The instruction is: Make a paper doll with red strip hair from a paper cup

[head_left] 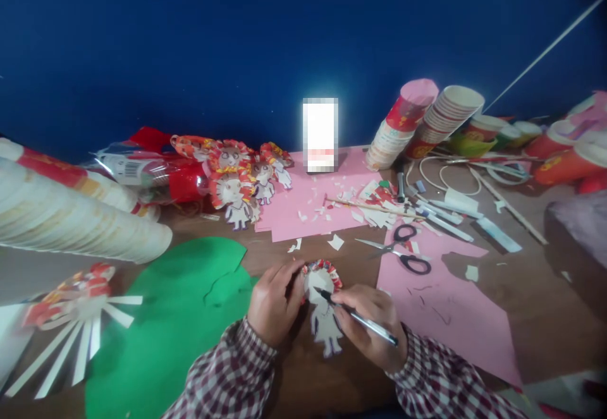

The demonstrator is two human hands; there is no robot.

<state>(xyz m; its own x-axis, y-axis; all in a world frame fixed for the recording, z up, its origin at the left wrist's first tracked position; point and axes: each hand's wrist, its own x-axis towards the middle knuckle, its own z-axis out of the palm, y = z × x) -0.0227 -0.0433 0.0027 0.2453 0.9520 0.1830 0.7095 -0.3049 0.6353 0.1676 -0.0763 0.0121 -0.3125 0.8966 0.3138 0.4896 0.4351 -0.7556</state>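
Note:
A small paper lion figure (327, 327) with a curled red mane lies on the brown table in front of me. My left hand (277, 299) presses its fingers against the left edge of the mane, closed on that edge. Between the fingers of my right hand (370, 321) is a black-tipped pen (372, 325), its tip over the blank face of the figure. Dark outlines run along the figure's body and arms. Finished-looking lion figures (232, 185) with drawn faces lean together at the back left.
Scissors (398, 249) lie open on pink paper (441, 318) at the right. Green paper (175, 330) covers the left side. Stacked paper cups (85, 210) lie at the far left; more cup stacks (446, 119) stand at the back right. A bright phone screen (320, 131) stands behind paper scraps (379, 204).

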